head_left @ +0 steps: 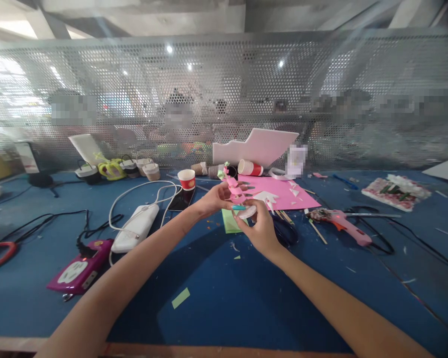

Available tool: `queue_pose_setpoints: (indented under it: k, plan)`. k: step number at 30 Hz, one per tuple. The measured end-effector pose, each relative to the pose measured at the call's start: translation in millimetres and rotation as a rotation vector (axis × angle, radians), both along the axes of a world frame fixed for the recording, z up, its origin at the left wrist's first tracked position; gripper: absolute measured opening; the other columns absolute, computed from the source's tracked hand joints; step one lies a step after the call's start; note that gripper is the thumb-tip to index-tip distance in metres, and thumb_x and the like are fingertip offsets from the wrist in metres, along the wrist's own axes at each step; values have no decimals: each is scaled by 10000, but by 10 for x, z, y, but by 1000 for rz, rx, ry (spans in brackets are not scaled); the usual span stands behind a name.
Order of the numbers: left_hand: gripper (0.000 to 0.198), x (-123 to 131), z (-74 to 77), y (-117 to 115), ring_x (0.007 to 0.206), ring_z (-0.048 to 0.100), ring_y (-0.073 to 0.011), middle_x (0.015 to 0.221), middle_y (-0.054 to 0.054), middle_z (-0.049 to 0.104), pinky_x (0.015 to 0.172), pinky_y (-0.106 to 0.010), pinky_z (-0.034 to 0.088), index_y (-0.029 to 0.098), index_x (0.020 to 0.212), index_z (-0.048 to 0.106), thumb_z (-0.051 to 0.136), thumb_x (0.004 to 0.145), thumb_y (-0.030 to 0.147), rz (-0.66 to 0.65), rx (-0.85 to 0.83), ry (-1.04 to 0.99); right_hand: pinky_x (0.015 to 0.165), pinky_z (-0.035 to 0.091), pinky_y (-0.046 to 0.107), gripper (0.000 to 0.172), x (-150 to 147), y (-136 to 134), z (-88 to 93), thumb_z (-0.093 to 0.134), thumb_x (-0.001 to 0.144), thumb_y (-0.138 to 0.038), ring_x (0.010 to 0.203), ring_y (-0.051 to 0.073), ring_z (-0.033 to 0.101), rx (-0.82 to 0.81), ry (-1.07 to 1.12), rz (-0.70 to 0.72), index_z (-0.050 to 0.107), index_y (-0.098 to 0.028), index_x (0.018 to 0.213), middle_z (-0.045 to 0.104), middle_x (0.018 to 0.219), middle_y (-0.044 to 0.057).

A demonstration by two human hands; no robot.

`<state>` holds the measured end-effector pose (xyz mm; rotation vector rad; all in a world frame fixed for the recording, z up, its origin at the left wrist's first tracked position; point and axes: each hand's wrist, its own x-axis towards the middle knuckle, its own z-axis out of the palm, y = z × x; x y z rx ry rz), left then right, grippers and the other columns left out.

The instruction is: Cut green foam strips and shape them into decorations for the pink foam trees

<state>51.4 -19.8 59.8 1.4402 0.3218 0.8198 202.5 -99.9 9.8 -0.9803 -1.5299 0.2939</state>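
Left hand (pixel 217 198): thumb and fingers closed on the lower part of a curled pink paper piece (pixel 236 190), which you hold roughly upright, green bits at its top. Right hand (pixel 263 227): thumb and fingers pinching a small white piece (pixel 248 213), held just beside the paper's base; a teal strip (pixel 238 207) shows between your two hands, its holder hard to tell. Behind and below them: a light green paper stack (pixel 231 223), its front edge facing you, and a bright pink sheet (pixel 304 200) reaching out to the right, white scraps on it. Close by your right wrist: dark scissor handles (pixel 288 232), the nearest thing to that arm, with thin wooden sticks (pixel 318 232) just past them. Farther right: a pink glue gun (pixel 353 231), tip towards your hand, its cord looping behind. To the left, beyond your forearm: a red-and-white paper cup (pixel 186 180), a dark phone (pixel 182 199), a white power bank (pixel 136 228), and a purple power strip (pixel 74 278) near your elbow. Between your forearms: a broad stretch of blue tabletop (pixel 224 308), one green slip (pixel 180 298) on it, running to the brown near edge (pixel 224 350). Far limit: a perforated metal screen (pixel 224 74), a white foam board (pixel 256 144) before it.
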Motion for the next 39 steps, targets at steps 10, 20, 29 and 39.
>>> queue_pose_setpoints:
  k: [10,20,29,39]
  plan:
    - [607,81,-29,-60,1058,604,-240,1161,-154,629,878,-335,476,138,1115,592,810,549,170,59,42,45,747,496,394,347,16,46,-33,666,734,-285,915,230,552,-21,31,-30,476,-192,1009,517,991,85]
    - [580,112,-72,-13,885,642,-175,989,-86,681,809,-295,485,133,1057,615,823,518,188,209,75,60,751,490,398,351,24,55,-63,659,745,-278,921,233,549,15,-17,-58,475,-189,1030,522,996,91]
    - [696,120,-83,-76,1030,620,-230,1157,-136,634,915,-370,461,166,1207,524,793,564,159,47,-50,-28,763,482,411,353,38,121,-126,655,753,-234,941,241,514,140,-117,-146,455,-198,1041,500,990,87]
    - [631,176,-228,-16,1072,590,-270,1126,-105,649,878,-348,475,172,1098,592,812,509,113,106,-98,-104,891,423,471,246,24,179,-107,610,780,-218,1020,250,492,245,-142,-204,448,-211,964,486,1011,100]
